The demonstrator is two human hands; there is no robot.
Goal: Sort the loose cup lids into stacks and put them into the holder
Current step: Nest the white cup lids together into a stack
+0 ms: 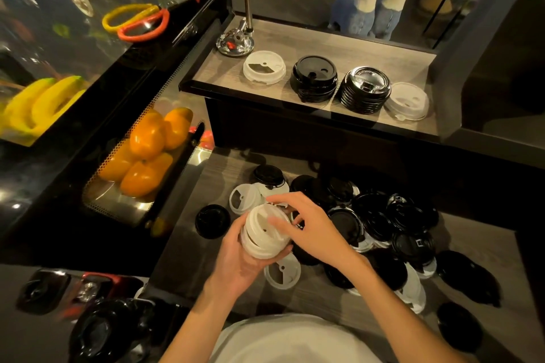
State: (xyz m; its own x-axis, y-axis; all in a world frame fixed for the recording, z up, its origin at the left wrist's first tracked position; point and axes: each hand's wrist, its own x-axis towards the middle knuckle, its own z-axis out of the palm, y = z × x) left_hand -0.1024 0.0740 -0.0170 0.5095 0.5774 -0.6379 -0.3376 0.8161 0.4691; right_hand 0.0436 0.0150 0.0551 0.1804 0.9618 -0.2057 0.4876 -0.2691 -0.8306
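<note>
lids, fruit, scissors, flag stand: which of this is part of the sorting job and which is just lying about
Job:
white lid stack held in left hand, right hand on it
loose lid pile
sorted stacks on shelf

Lying about:
oranges
bananas
scissors
flag stand

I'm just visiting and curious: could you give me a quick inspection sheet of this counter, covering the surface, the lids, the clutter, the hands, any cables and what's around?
Surface: grey wood-look lower counter with a raised shelf behind it.
Job's things: four lid stacks on the shelf, white, black, black, white; loose pile of lids on the counter.
Clutter: single black lid lying apart from the pile.
Hands: left hand holds a white lid stack; right hand touches its top.
Cables: nothing seen.
Surroundings: oranges, bananas, scissors, red flag on a stand.
</note>
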